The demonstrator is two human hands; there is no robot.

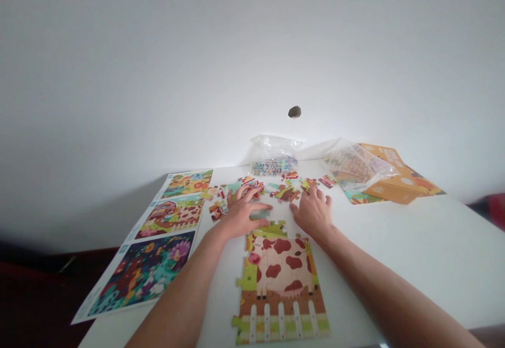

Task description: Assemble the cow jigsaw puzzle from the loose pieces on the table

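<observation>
Partly built cardboard jigsaw of a brown-spotted cow (281, 279), its top edge unfinished; just beyond it, left hand (241, 214) open over a pale green piece (259, 214), right hand (311, 212) open and spread, near scattered multicoloured loose pieces (252, 187).

I'm counting my left hand (242, 214) and my right hand (311, 214), so two hands, then one part-built cow jigsaw puzzle (280, 279), three picture cards (142, 273), two clear plastic bags (274, 153), one orange cardboard box (394, 182) and one dark spot (294, 111); the loose jigsaw pieces (311, 184) are too many to count.
</observation>
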